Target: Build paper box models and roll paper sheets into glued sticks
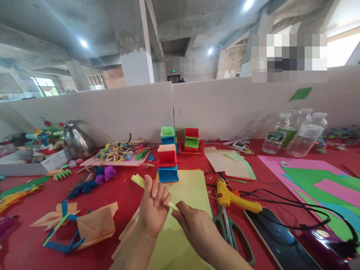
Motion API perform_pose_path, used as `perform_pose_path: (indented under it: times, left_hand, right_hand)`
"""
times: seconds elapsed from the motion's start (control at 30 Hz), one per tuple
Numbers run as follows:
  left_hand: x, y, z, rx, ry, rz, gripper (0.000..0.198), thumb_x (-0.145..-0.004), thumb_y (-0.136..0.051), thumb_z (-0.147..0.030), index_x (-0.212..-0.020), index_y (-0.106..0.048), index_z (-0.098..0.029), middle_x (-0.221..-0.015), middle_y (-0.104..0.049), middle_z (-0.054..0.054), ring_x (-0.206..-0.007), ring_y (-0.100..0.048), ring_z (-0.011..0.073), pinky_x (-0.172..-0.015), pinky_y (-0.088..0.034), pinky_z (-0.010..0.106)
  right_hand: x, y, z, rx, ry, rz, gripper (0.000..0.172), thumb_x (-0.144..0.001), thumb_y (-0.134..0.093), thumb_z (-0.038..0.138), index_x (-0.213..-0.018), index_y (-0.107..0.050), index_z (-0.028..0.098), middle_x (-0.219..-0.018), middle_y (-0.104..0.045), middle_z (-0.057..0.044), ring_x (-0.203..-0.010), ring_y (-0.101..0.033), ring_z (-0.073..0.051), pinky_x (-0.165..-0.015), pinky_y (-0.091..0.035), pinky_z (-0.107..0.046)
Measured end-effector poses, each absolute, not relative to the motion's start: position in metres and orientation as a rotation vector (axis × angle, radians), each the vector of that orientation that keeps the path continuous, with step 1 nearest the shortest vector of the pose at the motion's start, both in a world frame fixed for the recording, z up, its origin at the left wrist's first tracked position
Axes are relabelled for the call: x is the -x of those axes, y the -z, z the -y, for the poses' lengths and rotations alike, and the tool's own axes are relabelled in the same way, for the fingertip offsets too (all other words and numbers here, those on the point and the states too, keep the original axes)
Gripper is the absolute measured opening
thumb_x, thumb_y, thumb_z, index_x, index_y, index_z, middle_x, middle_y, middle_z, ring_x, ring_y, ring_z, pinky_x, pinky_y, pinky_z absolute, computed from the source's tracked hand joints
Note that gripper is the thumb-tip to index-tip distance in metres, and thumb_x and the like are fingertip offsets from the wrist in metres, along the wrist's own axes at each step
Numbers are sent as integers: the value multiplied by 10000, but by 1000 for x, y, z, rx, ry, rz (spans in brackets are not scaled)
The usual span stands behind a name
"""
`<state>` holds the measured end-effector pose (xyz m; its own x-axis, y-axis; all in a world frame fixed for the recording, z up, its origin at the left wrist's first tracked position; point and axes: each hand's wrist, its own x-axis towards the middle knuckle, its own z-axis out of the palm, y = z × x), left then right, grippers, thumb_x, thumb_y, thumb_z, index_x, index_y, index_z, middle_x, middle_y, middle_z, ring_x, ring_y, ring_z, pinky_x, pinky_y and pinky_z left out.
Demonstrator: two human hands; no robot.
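A pale yellow rolled strip of paper (138,180) runs slantwise between my hands. My left hand (155,204) is curled round its middle, the flared upper end sticking out to the left. At the lower right end, my right hand (194,225) pinches the strip between thumb and fingers. Beneath both hands lie yellow paper sheets (191,191). Just beyond them stands a stack of folded paper boxes in blue, red and green (168,161), with a red and green stack (191,138) to its right.
A yellow glue gun (236,197), green-handled scissors (240,240) and a phone (281,238) lie right of my hands. Folded orange and blue paper pieces (97,225) are on the left. Bottles (308,135) and a metal jug (77,138) stand near the white partition (126,112).
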<state>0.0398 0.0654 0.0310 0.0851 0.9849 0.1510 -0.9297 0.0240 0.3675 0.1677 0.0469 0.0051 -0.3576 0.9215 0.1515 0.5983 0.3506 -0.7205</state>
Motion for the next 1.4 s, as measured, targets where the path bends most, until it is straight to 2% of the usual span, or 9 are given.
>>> perform_pose_path:
  times: [0.2, 0.33, 0.47, 0.7, 0.77, 0.93, 1.1, 1.2, 1.4]
  left_hand:
    - [-32, -30, -57, -537, -1378, -30, 513, -815, -558, -393, -396, -355, -178, -336, -112, -80, -348, -127, 68, -343, -198, 175]
    - [-39, -32, -61, -451, -1516, -221, 488, -814, -545, -436, -442, -380, -166, -373, -202, -80, -362, -156, 57, -364, -225, 174]
    - [-41, -32, -68, -346, -1577, -295, 467, -808, -545, -451, -477, -386, -162, -403, -271, -79, -365, -193, 48, -371, -244, 168]
    - [-33, -30, -62, -447, -1354, -1, 463, -834, -546, -357, -447, -374, -169, -354, -158, -86, -350, -172, 56, -351, -222, 155]
    - [-34, -30, -62, -416, -1388, -30, 481, -851, -514, -370, -442, -361, -169, -355, -171, -83, -345, -171, 55, -345, -211, 162]
    - [-40, -29, -69, -245, -1567, -239, 473, -873, -477, -380, -469, -369, -159, -381, -286, -72, -340, -227, 43, -349, -230, 168]
    - [-41, -31, -72, -154, -1577, -261, 478, -877, -457, -401, -472, -379, -160, -375, -307, -71, -327, -254, 40, -341, -254, 160]
    - [-37, -31, -69, -192, -1509, -155, 477, -869, -468, -408, -470, -402, -157, -373, -309, -72, -334, -263, 38, -352, -279, 150]
    - [-30, -28, -62, -404, -1351, 105, 460, -843, -534, -360, -445, -421, -159, -338, -183, -87, -334, -212, 48, -341, -239, 155]
  right_hand:
    - [-177, -16, -42, 819, -2041, 1698, 457, -833, -326, 594, -778, -501, 176, -444, -191, 115, -356, -134, -59, -378, -171, -206]
    - [-171, -7, -45, 1219, -1207, 1977, 276, -845, -423, 436, -707, -433, 197, -527, -406, 39, -438, -368, -93, -455, -219, -229]
    - [-164, -1, -46, 1406, -625, 2072, 172, -831, -447, 307, -699, -431, 199, -610, -483, -2, -516, -389, -114, -504, -190, -255]
    - [-178, -17, -42, 881, -2014, 1630, 408, -831, -358, 571, -758, -479, 188, -446, -159, 125, -370, -97, -57, -374, -148, -199]
    - [-177, -16, -42, 976, -1853, 1721, 379, -848, -364, 533, -763, -481, 183, -455, -207, 116, -369, -157, -57, -384, -183, -193]
    - [-166, -5, -43, 1461, -518, 2205, 210, -900, -387, 296, -743, -464, 181, -615, -544, -4, -532, -513, -134, -484, -230, -235]
    - [-162, -3, -41, 1498, -271, 2341, 163, -904, -391, 271, -796, -466, 176, -729, -615, -55, -601, -583, -188, -484, -207, -250]
    - [-165, -9, -40, 1417, -605, 2185, 205, -899, -392, 302, -748, -455, 179, -654, -535, -15, -552, -500, -134, -487, -222, -236]
    - [-176, -19, -41, 899, -1999, 1643, 421, -855, -305, 568, -756, -458, 189, -473, -167, 119, -378, -118, -59, -373, -160, -186]
